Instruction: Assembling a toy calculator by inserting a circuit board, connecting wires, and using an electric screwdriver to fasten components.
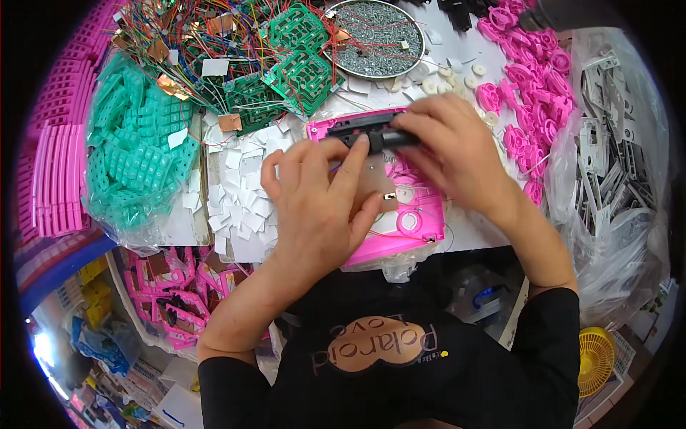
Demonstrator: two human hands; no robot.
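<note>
A pink plastic housing [437, 207] lies on the worktable in front of me, its inner side up. Across its far part sits a long black plastic part [357, 129], slightly smeared by motion. My right hand [454, 146] grips the black part's right end between thumb and fingers. From the left, my left hand [314, 196] bends over the housing, its fingers closed against the same black part and its thumb lower down. Between the hands a flat grey-brown plate [372, 175] shows inside the housing. Part of the housing is hidden under my left hand.
Green circuit boards [296, 64] with tangled wires lie at the far left, beside a round tray of screws [377, 76]. White paper pieces [239, 207] and teal keypads [139, 136] are at left. Pink parts [529, 79] and a bag of grey-white pieces [604, 143] are at right.
</note>
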